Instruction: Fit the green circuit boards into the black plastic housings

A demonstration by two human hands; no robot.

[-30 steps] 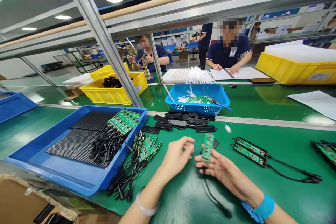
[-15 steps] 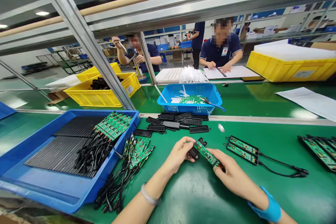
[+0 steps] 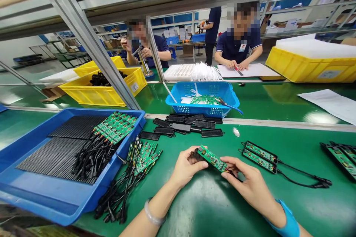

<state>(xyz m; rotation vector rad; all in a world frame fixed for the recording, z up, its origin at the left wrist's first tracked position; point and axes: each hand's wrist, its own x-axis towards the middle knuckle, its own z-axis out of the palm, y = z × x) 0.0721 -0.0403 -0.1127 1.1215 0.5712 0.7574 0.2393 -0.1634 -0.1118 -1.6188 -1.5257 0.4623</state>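
A green circuit board with small electronic parts slants between my hands, above the green bench. The fingers of my right hand pinch its lower right end, where wires and a black cable come out. At the board's upper left end, my left hand is closed around a black part. That part is mostly hidden by the fingers, so its exact kind cannot be made out. To the right lie two black cases with boards in them and black cables attached.
Left, a blue tray holds black strips and wired boards. More wired boards lie beside it. Black cases lie before a blue basket of ties. Filled cases sit far right. Co-workers work opposite.
The board has turned flatter, its face now more toward me, and moved slightly left. My left hand has shifted left, and the black part shows less. The view has tilted slightly.
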